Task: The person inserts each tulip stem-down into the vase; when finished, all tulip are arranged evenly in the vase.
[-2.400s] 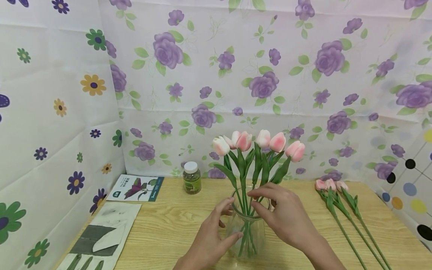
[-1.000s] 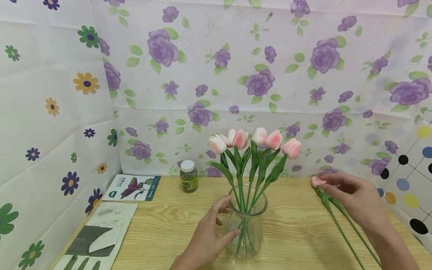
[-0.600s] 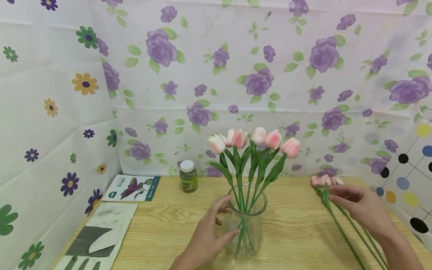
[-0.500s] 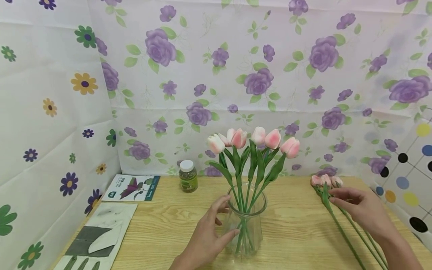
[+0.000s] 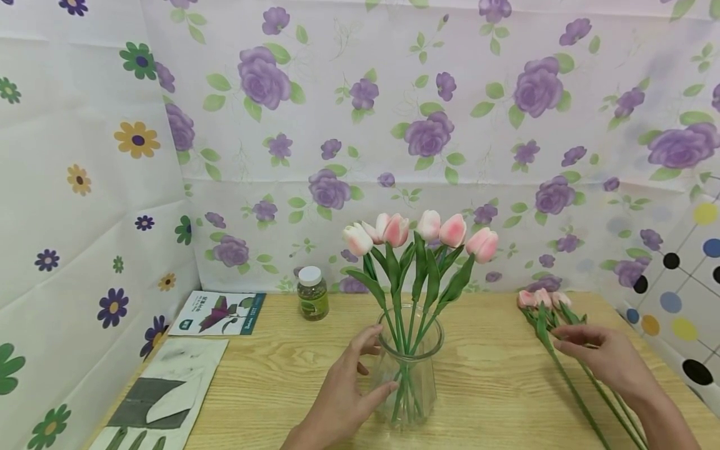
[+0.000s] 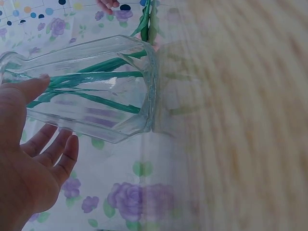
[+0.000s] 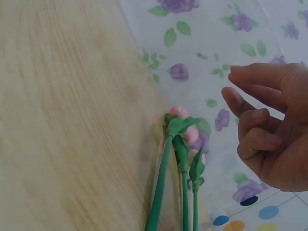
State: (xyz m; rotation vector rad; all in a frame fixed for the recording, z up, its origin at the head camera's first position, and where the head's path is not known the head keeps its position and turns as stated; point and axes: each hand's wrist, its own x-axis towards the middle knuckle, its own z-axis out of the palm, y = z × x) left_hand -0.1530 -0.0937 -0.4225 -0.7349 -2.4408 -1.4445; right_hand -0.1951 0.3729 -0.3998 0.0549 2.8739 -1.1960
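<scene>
A clear glass vase (image 5: 407,394) stands upright on the table, holding several pink-and-white tulips (image 5: 482,245) with green stems. My left hand (image 5: 351,382) curves round its left side. In the left wrist view the thumb lies along the vase (image 6: 106,91), with the other fingers past its opposite edge. Three more tulips (image 5: 542,299) lie at the right, heads towards the back. My right hand (image 5: 610,356) hovers over their leaves and upper stems. The right wrist view shows that hand (image 7: 274,127) apart from the tulips (image 7: 183,149), with nothing between thumb and forefinger.
A jar with a white lid (image 5: 312,294) stands behind and left of the vase. At the left lie a booklet with a plant picture (image 5: 216,314) and a grey-and-white printed sheet (image 5: 163,400). Flowered sheets (image 5: 349,112) wall the back and sides of the wooden table (image 5: 270,375).
My right hand has gone from the vase's stems to the tulips at the right, over their heads, then drawn back along the stems. My left hand stays at the vase.
</scene>
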